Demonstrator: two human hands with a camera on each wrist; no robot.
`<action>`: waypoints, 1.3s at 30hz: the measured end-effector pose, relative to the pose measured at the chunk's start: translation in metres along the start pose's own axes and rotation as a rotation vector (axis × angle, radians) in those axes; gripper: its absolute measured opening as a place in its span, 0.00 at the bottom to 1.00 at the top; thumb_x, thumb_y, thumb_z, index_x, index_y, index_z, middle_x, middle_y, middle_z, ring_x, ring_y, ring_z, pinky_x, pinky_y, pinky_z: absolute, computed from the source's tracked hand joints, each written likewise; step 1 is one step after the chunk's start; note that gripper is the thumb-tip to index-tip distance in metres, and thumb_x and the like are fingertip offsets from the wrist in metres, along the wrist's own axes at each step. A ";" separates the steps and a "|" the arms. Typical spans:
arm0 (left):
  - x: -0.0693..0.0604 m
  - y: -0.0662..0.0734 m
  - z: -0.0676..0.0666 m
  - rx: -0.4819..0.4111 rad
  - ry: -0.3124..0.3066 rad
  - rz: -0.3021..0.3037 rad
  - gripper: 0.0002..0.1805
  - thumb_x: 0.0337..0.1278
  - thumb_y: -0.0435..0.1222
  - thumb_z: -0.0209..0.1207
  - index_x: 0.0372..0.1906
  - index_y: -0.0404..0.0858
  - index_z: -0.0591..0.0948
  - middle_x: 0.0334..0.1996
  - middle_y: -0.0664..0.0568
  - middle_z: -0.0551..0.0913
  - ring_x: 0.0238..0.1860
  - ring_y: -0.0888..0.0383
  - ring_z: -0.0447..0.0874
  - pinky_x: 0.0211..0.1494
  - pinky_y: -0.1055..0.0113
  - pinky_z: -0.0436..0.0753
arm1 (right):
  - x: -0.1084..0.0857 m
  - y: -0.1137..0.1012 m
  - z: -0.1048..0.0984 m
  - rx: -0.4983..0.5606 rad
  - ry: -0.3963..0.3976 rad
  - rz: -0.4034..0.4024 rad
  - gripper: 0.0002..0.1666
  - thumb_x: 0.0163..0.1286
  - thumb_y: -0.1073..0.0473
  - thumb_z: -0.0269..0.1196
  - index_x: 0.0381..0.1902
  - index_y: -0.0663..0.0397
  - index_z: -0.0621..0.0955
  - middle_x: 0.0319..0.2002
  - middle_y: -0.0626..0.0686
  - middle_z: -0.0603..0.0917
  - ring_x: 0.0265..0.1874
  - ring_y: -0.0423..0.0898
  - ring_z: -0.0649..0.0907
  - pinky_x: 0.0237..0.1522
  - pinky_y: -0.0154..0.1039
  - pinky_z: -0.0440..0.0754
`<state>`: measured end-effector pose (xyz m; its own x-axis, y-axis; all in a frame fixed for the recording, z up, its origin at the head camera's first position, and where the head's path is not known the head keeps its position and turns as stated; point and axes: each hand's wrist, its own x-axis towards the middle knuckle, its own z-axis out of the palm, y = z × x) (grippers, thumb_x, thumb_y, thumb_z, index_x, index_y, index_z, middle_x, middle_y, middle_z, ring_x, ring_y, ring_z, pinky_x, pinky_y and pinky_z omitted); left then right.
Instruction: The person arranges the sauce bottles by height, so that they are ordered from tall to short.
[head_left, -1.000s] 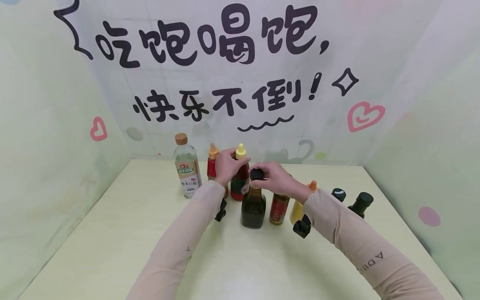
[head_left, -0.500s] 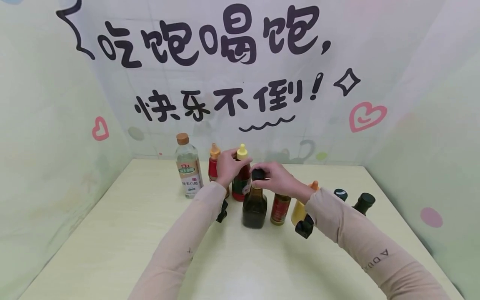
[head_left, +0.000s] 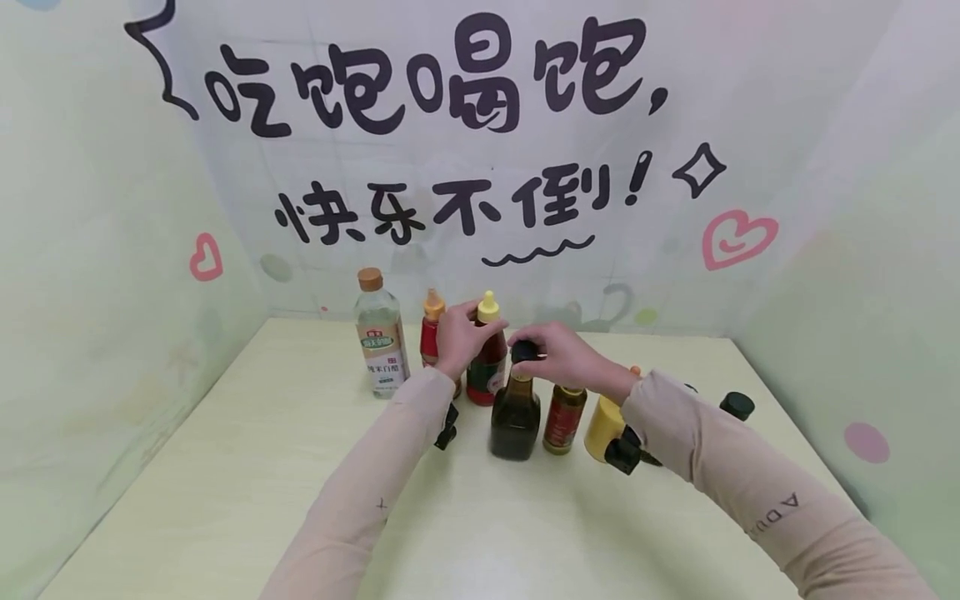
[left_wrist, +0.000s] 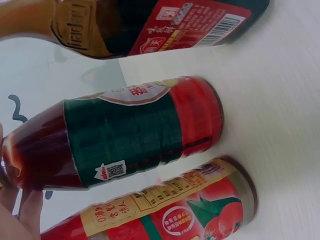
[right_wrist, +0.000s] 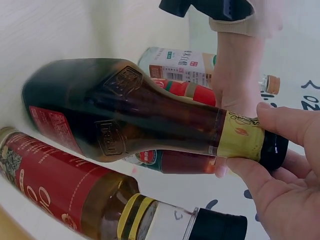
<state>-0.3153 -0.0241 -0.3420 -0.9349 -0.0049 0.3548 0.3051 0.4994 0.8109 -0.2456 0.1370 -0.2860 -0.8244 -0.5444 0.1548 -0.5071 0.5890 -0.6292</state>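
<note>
Side by side on the table stand two bottles held near their tops. My left hand (head_left: 459, 340) grips the neck of a tomato ketchup bottle (head_left: 485, 377) with a yellow nozzle cap; its green and red label shows in the left wrist view. My right hand (head_left: 573, 358) pinches a dark brown sauce bottle (right_wrist: 95, 107) at its yellow neck band and black cap, thumb on one side and fingers on the other. Both bottles are upright, their bases on the tabletop. Just left of the ketchup is a red squeeze bottle (head_left: 430, 340) with an orange cap, partly behind my left hand.
A clear white vinegar bottle (head_left: 381, 350) stands at the far left of the row. To the right come a red-labelled bottle (head_left: 564, 421), a yellow bottle (head_left: 602, 427) and a dark-capped bottle (head_left: 738, 406), partly behind my right sleeve. A printed backdrop (head_left: 480, 200) rises behind.
The head view has shifted slightly. My right forearm has moved a little outward and covers more of the bottles at the right. Both hands keep hold of the same bottles.
</note>
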 end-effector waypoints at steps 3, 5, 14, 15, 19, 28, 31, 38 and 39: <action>0.001 -0.001 0.001 -0.001 -0.002 0.007 0.18 0.41 0.44 0.66 0.40 0.40 0.82 0.37 0.50 0.83 0.34 0.59 0.79 0.40 0.66 0.79 | 0.000 0.003 -0.003 0.007 -0.001 0.016 0.19 0.54 0.64 0.64 0.45 0.63 0.77 0.36 0.55 0.79 0.27 0.43 0.76 0.29 0.35 0.75; 0.002 -0.002 0.002 -0.004 -0.003 0.010 0.18 0.41 0.44 0.66 0.40 0.40 0.82 0.37 0.50 0.83 0.35 0.59 0.79 0.40 0.66 0.78 | 0.000 0.005 -0.005 0.016 0.004 0.027 0.20 0.54 0.64 0.64 0.46 0.64 0.76 0.40 0.57 0.79 0.30 0.44 0.78 0.32 0.35 0.76; 0.004 -0.003 0.003 0.002 0.008 0.028 0.20 0.40 0.45 0.66 0.42 0.40 0.82 0.39 0.50 0.82 0.37 0.59 0.80 0.41 0.66 0.78 | 0.007 0.005 -0.017 0.087 0.056 0.062 0.19 0.55 0.66 0.63 0.46 0.64 0.76 0.41 0.60 0.78 0.32 0.47 0.79 0.32 0.36 0.76; 0.004 -0.003 0.003 0.000 0.009 0.028 0.20 0.41 0.44 0.66 0.42 0.40 0.82 0.39 0.50 0.82 0.38 0.59 0.80 0.41 0.66 0.78 | 0.008 0.005 -0.019 0.088 0.062 0.064 0.19 0.55 0.66 0.63 0.46 0.64 0.76 0.41 0.60 0.78 0.32 0.47 0.79 0.32 0.36 0.76; 0.003 -0.003 0.003 0.001 0.009 0.021 0.20 0.41 0.43 0.66 0.43 0.40 0.82 0.40 0.50 0.82 0.39 0.59 0.80 0.42 0.65 0.78 | 0.011 0.006 -0.022 0.061 0.072 0.083 0.19 0.55 0.65 0.63 0.46 0.64 0.76 0.41 0.59 0.79 0.32 0.47 0.78 0.33 0.37 0.76; 0.003 -0.002 0.002 0.004 0.005 0.004 0.19 0.41 0.45 0.66 0.41 0.40 0.82 0.37 0.50 0.83 0.35 0.59 0.80 0.39 0.66 0.79 | 0.016 0.011 -0.029 0.035 0.104 0.124 0.20 0.55 0.65 0.63 0.47 0.65 0.76 0.43 0.60 0.79 0.36 0.48 0.80 0.37 0.39 0.76; 0.003 -0.002 0.001 0.004 0.004 0.000 0.19 0.41 0.45 0.66 0.40 0.40 0.82 0.38 0.50 0.83 0.35 0.59 0.80 0.40 0.66 0.79 | 0.018 0.014 -0.032 0.049 0.114 0.137 0.20 0.55 0.66 0.63 0.47 0.65 0.76 0.44 0.61 0.79 0.39 0.50 0.79 0.39 0.40 0.76; 0.002 -0.001 0.001 0.004 0.007 0.006 0.20 0.42 0.45 0.66 0.42 0.38 0.82 0.39 0.49 0.83 0.37 0.58 0.80 0.40 0.65 0.78 | 0.022 0.026 -0.040 0.030 0.144 0.160 0.20 0.55 0.66 0.62 0.47 0.66 0.76 0.43 0.62 0.79 0.38 0.50 0.79 0.37 0.39 0.75; 0.002 -0.001 0.001 0.007 0.010 0.008 0.20 0.42 0.45 0.66 0.42 0.38 0.82 0.39 0.49 0.83 0.37 0.58 0.80 0.40 0.66 0.79 | 0.023 0.027 -0.041 0.030 0.152 0.164 0.20 0.55 0.66 0.62 0.47 0.66 0.76 0.43 0.62 0.79 0.37 0.50 0.79 0.37 0.39 0.75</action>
<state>-0.3174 -0.0236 -0.3428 -0.9307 -0.0094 0.3657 0.3111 0.5058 0.8046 -0.2887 0.1647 -0.2684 -0.9248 -0.3449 0.1606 -0.3574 0.6430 -0.6773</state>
